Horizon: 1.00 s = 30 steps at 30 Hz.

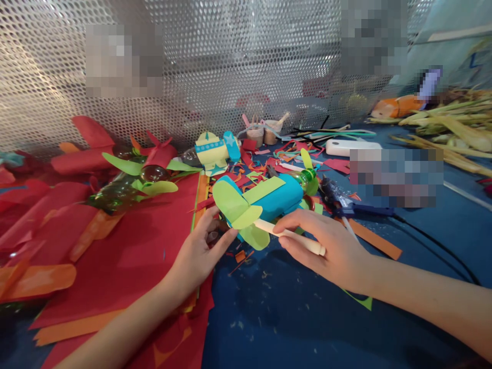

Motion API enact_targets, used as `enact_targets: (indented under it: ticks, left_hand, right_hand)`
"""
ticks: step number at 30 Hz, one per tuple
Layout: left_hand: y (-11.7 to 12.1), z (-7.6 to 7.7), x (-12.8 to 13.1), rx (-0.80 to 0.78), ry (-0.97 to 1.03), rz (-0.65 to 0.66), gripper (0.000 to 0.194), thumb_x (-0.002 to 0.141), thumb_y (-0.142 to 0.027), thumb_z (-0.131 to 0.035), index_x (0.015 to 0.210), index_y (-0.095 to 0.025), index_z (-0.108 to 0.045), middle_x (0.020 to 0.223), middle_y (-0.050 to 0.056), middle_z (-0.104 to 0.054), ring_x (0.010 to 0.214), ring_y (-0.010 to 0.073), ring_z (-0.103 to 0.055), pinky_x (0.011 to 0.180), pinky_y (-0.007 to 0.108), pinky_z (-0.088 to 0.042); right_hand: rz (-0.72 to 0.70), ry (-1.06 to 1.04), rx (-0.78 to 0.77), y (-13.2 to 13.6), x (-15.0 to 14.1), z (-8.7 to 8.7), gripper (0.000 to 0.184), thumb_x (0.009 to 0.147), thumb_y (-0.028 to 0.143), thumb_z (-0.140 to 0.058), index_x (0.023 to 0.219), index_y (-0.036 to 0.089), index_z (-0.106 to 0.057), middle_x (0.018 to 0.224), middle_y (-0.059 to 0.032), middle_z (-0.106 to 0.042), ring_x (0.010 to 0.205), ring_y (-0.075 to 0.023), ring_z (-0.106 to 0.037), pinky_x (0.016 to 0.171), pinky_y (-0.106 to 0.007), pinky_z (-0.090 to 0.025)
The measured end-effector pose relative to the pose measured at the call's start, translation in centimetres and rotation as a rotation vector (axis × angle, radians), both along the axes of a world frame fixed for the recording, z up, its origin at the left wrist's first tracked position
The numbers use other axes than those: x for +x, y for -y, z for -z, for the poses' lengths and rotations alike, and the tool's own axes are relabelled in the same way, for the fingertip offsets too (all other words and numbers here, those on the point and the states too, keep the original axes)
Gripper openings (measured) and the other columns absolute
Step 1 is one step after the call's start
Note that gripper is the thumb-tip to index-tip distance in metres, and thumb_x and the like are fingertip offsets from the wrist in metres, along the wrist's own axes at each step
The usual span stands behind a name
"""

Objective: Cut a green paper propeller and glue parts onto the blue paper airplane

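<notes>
A bottle plane (265, 202) wrapped in blue paper, with light green paper wings and tail, lies on the blue table (292, 318) just beyond my hands. My left hand (202, 251) curls around its tail end from the left, fingers touching the green tail fins. My right hand (326, 246) pinches a cream-coloured stick (288, 234) whose tip reaches the green tail piece. The plane's green cap and propeller (307, 177) point away from me.
Red and orange paper sheets (126, 256) cover the left. A red and green bottle plane (130, 179) and a yellow-blue plane (213, 151) lie near the perforated metal screen (230, 61). A blue glue gun (342, 202) with its cable, paper scraps, cups and dried stalks (453, 128) lie at the right.
</notes>
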<state>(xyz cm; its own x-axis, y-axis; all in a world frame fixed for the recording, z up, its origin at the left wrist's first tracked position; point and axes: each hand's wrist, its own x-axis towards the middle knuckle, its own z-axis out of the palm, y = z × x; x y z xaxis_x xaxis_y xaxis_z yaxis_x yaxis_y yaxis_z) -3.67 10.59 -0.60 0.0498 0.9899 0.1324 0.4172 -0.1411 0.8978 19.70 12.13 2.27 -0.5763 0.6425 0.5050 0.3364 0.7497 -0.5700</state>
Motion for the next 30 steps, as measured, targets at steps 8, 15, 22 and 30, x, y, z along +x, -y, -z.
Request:
enact_targets:
  ticks: [8,15,22,30]
  left_hand:
    - [-0.11,0.0,0.06,0.014,0.001,-0.014,0.041,0.081,-0.041,-0.055,0.114,-0.021,-0.043,0.081,0.001,-0.065,0.081,0.0211,-0.065,0.073,0.034,-0.052]
    - [-0.21,-0.2,0.04,0.005,0.01,-0.02,0.049,0.078,-0.047,-0.058,0.115,-0.019,-0.043,0.087,0.004,-0.068,0.082,0.023,-0.066,0.073,0.035,-0.053]
    - [-0.15,-0.09,-0.1,-0.015,0.003,-0.026,0.05,0.078,-0.049,-0.057,0.116,-0.02,-0.042,0.093,0.006,-0.068,0.087,0.0232,-0.066,0.078,0.036,-0.052]
    - [-0.2,-0.13,0.0,-0.006,0.022,0.002,0.049,0.08,-0.047,-0.057,0.118,-0.02,-0.042,0.089,0.004,-0.068,0.083,0.0212,-0.066,0.076,0.033,-0.052]
  right_hand:
    - [-0.007,-0.005,0.001,-0.05,0.12,-0.1,0.006,0.089,0.017,-0.049,0.092,0.018,-0.055,0.085,-0.0027,-0.066,0.075,-0.0123,-0.06,0.067,-0.022,-0.046]
    - [-0.025,-0.065,-0.002,-0.12,0.12,0.12,0.006,0.088,0.018,-0.051,0.092,0.017,-0.056,0.083,-0.003,-0.066,0.075,-0.0132,-0.06,0.067,-0.024,-0.046]
    - [0.055,-0.239,-0.066,0.08,0.18,-0.16,0.006,0.087,0.016,-0.05,0.084,0.017,-0.055,0.068,0.0016,-0.058,0.054,-0.0078,-0.051,0.051,-0.02,-0.041]
    - [0.008,-0.178,-0.028,-0.15,0.02,-0.1,0.006,0.086,0.015,-0.051,0.085,0.017,-0.056,0.074,-0.001,-0.062,0.066,-0.0103,-0.057,0.061,-0.022,-0.044]
